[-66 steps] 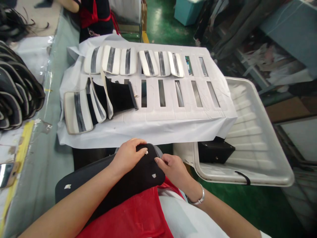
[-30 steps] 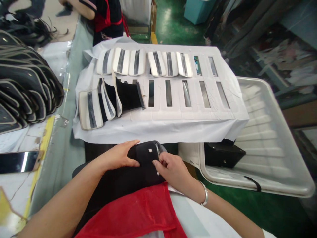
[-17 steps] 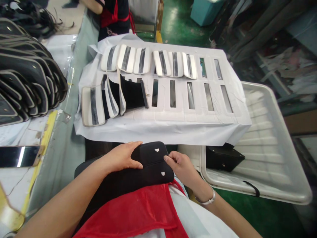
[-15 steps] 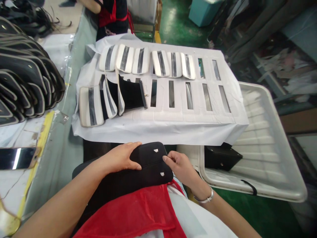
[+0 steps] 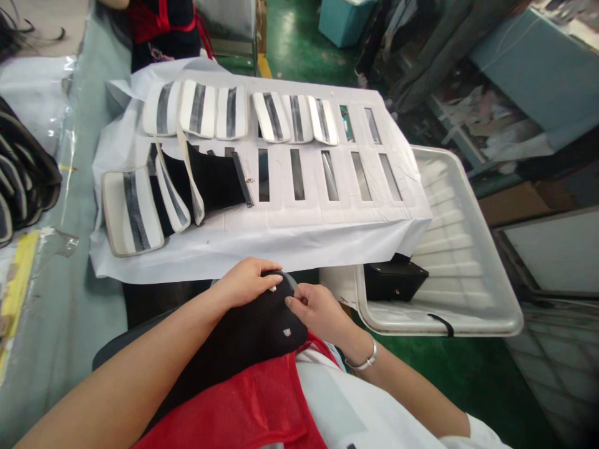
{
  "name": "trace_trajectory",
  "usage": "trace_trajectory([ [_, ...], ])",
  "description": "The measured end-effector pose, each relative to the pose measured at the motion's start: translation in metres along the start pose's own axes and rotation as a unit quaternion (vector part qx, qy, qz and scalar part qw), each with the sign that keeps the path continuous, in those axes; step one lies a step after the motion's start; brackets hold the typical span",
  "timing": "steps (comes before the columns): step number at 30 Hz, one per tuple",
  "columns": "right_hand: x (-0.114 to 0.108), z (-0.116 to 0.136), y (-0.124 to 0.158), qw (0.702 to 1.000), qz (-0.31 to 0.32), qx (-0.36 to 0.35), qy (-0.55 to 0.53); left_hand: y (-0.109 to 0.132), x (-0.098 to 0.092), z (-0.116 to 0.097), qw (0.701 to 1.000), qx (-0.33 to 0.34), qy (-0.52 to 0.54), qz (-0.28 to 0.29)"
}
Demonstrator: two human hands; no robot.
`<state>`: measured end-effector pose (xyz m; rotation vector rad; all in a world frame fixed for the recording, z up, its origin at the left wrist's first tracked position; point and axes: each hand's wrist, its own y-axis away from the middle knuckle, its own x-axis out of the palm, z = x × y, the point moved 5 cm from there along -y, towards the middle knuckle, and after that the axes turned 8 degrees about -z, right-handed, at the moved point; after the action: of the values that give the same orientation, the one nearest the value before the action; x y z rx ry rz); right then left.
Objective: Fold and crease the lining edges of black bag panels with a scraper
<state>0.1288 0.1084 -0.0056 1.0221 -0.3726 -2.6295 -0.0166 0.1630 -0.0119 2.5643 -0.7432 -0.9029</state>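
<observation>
A black rounded-corner panel, its exact kind unclear, rests on my lap over the red apron. Two small whitish bits show on it, and a grey layer peeks out at its far corner. My left hand is closed over the far edge, thumb on top beside one white bit. With bent fingers, my right hand pinches the panel's right edge near that corner. Just beyond both hands stands a white-covered board with rows of slots. Several white pads with dark stripes sit on it.
Among the pads, a black piece stands open on the board. To the right is a white plastic tub with a black box-shaped item inside. Dark grey-edged panels are stacked at left. A person in a red apron stands behind.
My view has turned right, so the board and tub appear farther left. My left hand has slid toward the panel's far corner; that corner now bends, showing a grey layer.
</observation>
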Motion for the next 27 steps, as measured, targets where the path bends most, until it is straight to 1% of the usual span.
trace_trajectory([
  [3,0.0,-0.001,-0.001,1.0,0.0,-0.005,-0.008,-0.001,0.0,0.001,0.999,-0.023,0.044,0.007],
  [7,0.0,-0.003,-0.004,1.0,-0.01,-0.004,-0.008,-0.004,0.002,0.001,0.997,-0.041,0.064,0.0],
  [10,0.0,-0.007,-0.003,1.0,-0.024,-0.002,-0.021,-0.003,0.003,0.001,0.998,-0.047,0.051,-0.004],
  [12,0.001,-0.013,0.001,0.999,-0.02,0.002,-0.036,0.0,0.003,0.001,0.999,-0.038,0.021,-0.016],
  [17,0.005,-0.028,0.024,0.993,0.045,0.042,-0.102,0.005,0.0,0.0,0.992,0.029,-0.085,-0.086],
  [20,0.006,-0.031,0.037,0.991,0.054,0.056,-0.106,0.01,0.003,-0.001,0.984,0.048,-0.125,-0.115],
  [21,0.007,-0.032,0.04,0.991,0.052,0.059,-0.104,0.013,0.004,-0.002,0.979,0.057,-0.142,-0.133],
  [23,0.009,-0.033,0.042,0.992,0.046,0.06,-0.098,0.021,0.005,-0.007,0.959,0.1,-0.177,-0.196],
  [25,0.01,-0.032,0.042,0.995,0.035,0.05,-0.085,0.034,0.008,-0.014,0.926,0.166,-0.21,-0.266],
  [26,0.011,-0.031,0.041,0.996,0.027,0.041,-0.074,0.041,0.011,-0.016,0.909,0.2,-0.225,-0.289],
  [27,0.011,-0.031,0.041,0.997,0.02,0.032,-0.063,0.047,0.015,-0.018,0.895,0.232,-0.24,-0.296],
])
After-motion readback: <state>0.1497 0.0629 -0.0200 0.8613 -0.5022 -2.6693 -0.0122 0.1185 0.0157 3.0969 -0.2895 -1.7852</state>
